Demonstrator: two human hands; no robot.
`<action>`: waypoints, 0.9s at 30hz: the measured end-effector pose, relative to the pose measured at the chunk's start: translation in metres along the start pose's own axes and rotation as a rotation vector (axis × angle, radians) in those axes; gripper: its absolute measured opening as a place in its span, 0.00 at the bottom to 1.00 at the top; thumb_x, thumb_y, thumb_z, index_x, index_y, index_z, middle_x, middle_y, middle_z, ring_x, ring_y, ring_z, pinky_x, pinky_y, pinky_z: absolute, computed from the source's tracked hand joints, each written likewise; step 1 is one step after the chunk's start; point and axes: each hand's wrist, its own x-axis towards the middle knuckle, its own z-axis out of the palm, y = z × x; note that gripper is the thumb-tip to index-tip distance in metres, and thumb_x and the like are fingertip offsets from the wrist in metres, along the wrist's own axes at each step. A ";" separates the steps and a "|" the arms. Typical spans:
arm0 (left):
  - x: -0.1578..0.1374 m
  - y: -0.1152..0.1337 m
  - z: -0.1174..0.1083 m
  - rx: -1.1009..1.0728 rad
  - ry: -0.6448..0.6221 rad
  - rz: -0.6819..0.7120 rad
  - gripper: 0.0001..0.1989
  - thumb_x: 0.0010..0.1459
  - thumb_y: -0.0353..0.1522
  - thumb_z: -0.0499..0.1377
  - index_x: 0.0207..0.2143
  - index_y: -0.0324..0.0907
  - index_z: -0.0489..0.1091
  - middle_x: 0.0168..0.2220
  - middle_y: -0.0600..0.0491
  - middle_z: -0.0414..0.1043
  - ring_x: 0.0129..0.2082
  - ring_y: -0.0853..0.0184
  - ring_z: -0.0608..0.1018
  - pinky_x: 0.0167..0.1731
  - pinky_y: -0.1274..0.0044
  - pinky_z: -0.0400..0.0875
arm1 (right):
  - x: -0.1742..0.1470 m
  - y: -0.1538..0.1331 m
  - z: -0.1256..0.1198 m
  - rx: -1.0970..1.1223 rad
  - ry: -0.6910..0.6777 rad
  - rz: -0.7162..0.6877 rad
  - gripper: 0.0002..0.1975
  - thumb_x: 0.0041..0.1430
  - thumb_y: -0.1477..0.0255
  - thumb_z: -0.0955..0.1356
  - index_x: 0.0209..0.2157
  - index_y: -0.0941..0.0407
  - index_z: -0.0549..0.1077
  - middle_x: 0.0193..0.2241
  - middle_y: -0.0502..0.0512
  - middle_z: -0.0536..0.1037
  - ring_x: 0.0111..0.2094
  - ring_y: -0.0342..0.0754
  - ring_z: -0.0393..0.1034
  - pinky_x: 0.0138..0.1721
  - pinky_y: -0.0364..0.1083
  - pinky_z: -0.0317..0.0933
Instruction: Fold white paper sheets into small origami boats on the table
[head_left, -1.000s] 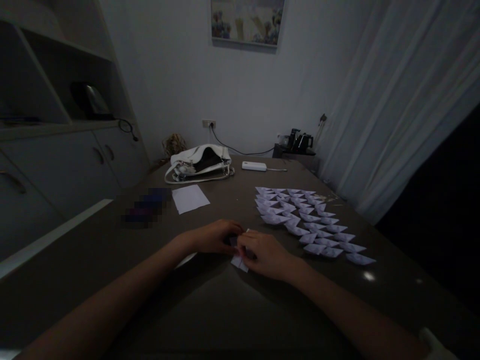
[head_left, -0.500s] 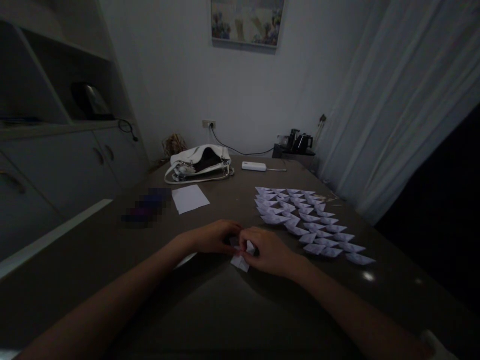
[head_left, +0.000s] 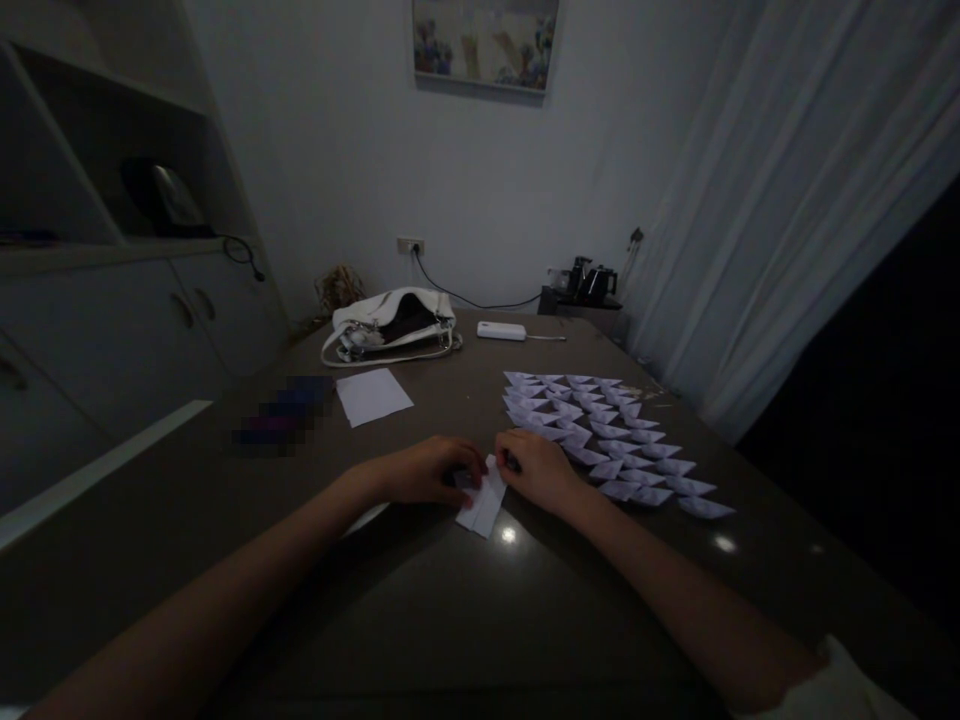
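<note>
Left hand [head_left: 427, 470] half open, arched, thumb and fingertips apart on the folded paper [head_left: 482, 508]; right hand [head_left: 541, 470] curled at its far-right edge, whether pinching or merely touching cannot be told; the paper lies left of the paper boats [head_left: 611, 432]; presumably light, thin, easily creased, apt to slide, best held by its edges; left part covered by fingers; creases dim; pixelated patch [head_left: 283, 412], well left of the boats, unidentifiable.

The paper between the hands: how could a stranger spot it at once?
On the dark table, find the rows of white paper boats. Left of them, a folded paper lies between the left hand and right hand. Unlike the boats, it looks like a flat, narrow strip.
</note>
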 end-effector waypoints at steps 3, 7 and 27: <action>0.000 -0.001 0.000 -0.008 -0.007 -0.005 0.11 0.53 0.31 0.64 0.40 0.40 0.72 0.46 0.49 0.70 0.44 0.64 0.73 0.46 0.73 0.66 | 0.001 0.002 0.002 -0.031 0.032 0.055 0.07 0.49 0.83 0.64 0.28 0.57 0.67 0.28 0.50 0.71 0.30 0.42 0.63 0.29 0.40 0.48; 0.001 0.000 -0.001 -0.010 -0.007 0.016 0.11 0.53 0.30 0.64 0.40 0.40 0.73 0.46 0.49 0.70 0.45 0.64 0.73 0.46 0.73 0.66 | 0.002 0.003 0.003 -0.072 0.064 0.100 0.07 0.50 0.83 0.64 0.28 0.57 0.67 0.28 0.50 0.71 0.29 0.43 0.63 0.28 0.41 0.48; 0.002 0.001 -0.001 0.018 0.005 0.069 0.15 0.52 0.29 0.63 0.44 0.39 0.71 0.46 0.48 0.71 0.45 0.62 0.74 0.45 0.74 0.66 | -0.014 -0.037 -0.003 0.152 -0.225 -0.326 0.06 0.49 0.80 0.66 0.27 0.56 0.66 0.29 0.48 0.70 0.30 0.41 0.64 0.30 0.40 0.52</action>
